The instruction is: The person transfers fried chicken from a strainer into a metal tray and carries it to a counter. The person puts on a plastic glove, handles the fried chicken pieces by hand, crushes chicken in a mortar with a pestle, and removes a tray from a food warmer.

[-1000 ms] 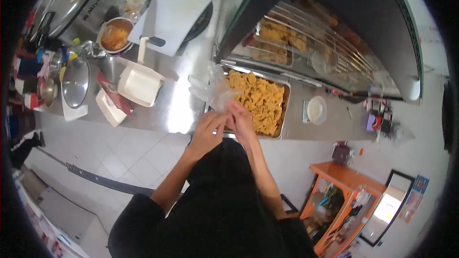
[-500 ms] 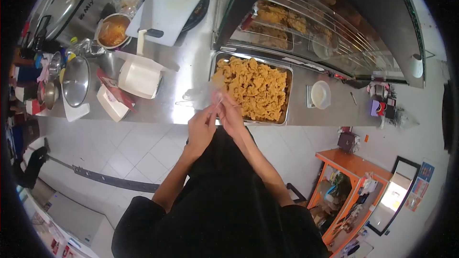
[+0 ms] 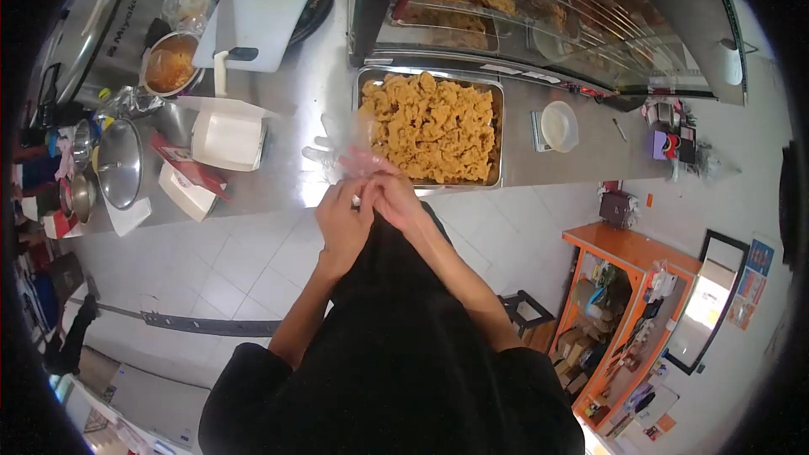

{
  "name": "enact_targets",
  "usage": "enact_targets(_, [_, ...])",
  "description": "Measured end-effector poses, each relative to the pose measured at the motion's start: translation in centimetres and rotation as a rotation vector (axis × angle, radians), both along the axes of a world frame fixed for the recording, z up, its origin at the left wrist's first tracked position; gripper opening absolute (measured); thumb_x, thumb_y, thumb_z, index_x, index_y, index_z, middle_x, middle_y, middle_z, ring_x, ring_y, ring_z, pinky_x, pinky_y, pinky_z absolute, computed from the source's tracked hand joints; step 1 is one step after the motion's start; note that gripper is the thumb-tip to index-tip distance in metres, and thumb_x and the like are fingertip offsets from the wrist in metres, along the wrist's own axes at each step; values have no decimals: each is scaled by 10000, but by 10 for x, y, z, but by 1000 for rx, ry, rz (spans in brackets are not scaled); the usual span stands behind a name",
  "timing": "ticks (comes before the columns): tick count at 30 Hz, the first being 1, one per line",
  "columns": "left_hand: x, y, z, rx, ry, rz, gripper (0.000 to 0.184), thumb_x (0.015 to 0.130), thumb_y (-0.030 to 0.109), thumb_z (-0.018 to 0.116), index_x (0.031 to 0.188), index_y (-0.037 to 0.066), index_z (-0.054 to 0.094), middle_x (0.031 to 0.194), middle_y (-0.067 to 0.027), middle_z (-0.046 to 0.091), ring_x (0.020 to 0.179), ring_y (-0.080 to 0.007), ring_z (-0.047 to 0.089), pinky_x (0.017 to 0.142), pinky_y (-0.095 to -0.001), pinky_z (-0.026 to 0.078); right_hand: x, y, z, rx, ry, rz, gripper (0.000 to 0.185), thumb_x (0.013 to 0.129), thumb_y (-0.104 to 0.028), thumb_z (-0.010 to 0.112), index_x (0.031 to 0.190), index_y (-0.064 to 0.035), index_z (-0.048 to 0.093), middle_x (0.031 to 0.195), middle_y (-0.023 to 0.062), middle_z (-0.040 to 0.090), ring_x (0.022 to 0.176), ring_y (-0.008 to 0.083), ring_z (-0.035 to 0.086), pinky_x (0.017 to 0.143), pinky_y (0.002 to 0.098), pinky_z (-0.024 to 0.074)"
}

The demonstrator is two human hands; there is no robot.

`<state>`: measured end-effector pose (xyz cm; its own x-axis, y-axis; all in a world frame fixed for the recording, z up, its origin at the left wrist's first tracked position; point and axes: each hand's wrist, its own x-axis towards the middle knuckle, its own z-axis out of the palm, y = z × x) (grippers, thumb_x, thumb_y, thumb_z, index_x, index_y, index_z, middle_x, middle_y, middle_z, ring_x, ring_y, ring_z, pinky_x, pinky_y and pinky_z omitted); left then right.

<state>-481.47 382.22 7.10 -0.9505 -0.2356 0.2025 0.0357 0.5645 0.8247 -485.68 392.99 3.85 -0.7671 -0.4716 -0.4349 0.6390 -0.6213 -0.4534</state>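
My left hand (image 3: 343,226) and my right hand (image 3: 394,200) meet at the counter's front edge, fingers pinched together. Between them they grip a clear plastic glove (image 3: 329,145), whose loose fingers spread out over the steel. Just beyond my right hand lies a metal tray (image 3: 497,170) heaped with golden fried chicken pieces (image 3: 434,131). An open white paper box (image 3: 227,139) sits to the left of the glove.
A second box (image 3: 187,190) with a red panel, a steel lid (image 3: 120,164) and a pot of reddish sauce (image 3: 171,65) stand left. A knife lies on the white cutting board (image 3: 268,0). Behind the tray rises a glass display cabinet (image 3: 522,17); a white bowl (image 3: 558,126) is right.
The glove has opened out, its fingers now spread and distinct toward the left. My hands have shifted slightly left and stay together; the whole view has moved a little.
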Motion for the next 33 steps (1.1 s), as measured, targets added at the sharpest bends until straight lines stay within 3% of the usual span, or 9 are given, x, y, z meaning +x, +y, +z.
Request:
enact_targets(5, [16,-4,-4,159,-77,-142,91,804,54,716,851,26,643,678,-74,577,531,-177,493,499,-301,397,1,1,-3,116,-158,3,373,1010,-186,427,1330,1,470,1371,165,481,1275,258,463,1040,367,413])
enact_targets(7, [25,-4,-8,224,-130,-123,88,812,54,710,850,19,639,663,-71,566,520,-164,480,491,-296,388,-3,4,-7,-344,-176,71,496,1027,-357,390,1390,-20,407,1431,163,420,1292,258,433,1057,398,383])
enact_targets(12, [21,-7,20,159,-233,-12,87,825,31,674,900,7,637,682,-100,559,561,-205,526,530,-318,422,6,-3,2,-122,-39,158,491,1026,-326,378,1430,-47,353,1471,145,376,1334,233,372,1063,372,364])
enact_targets(14, [14,-9,4,154,-57,-4,72,829,20,686,849,-7,622,650,-60,551,531,-111,473,481,-270,365,10,-15,9,45,113,171,452,1020,-218,381,1440,-59,339,1472,139,374,1335,236,379,1070,363,364])
enact_targets(18, [23,-16,5,159,31,-101,46,836,5,670,847,-6,627,653,-65,546,531,-112,467,482,-269,360,10,-26,10,48,129,36,455,1030,-235,372,1447,-61,319,1465,145,379,1327,260,399,1074,366,370])
enact_targets(21, [26,-21,15,202,-53,-210,26,842,2,659,841,-5,634,655,-73,549,533,-119,476,489,-269,366,12,-27,11,41,-27,-30,542,1040,-350,335,1487,-67,217,1496,133,330,1334,285,393,1060,403,389])
enact_targets(26, [29,-25,24,299,-169,-344,41,828,5,677,839,-13,642,690,-89,591,536,-117,489,502,-259,378,14,-23,4,-402,-138,68,721,952,-599,359,1511,-187,167,1504,151,305,1318,365,391,1049,529,376])
enact_targets(30, [36,-31,21,304,-185,-414,40,825,1,680,840,-15,646,707,-87,614,539,-103,487,494,-249,370,10,-43,2,-315,-137,-66,750,929,-639,367,1517,-226,151,1506,155,303,1322,388,380,1046,532,370])
enact_targets(33, [39,-37,20,349,-143,-341,24,832,-7,671,827,-13,649,711,-70,627,550,-78,482,487,-233,357,4,-61,4,-268,-211,-115,786,883,-708,351,1478,-200,275,1485,194,324,1352,435,318,1070,586,303])
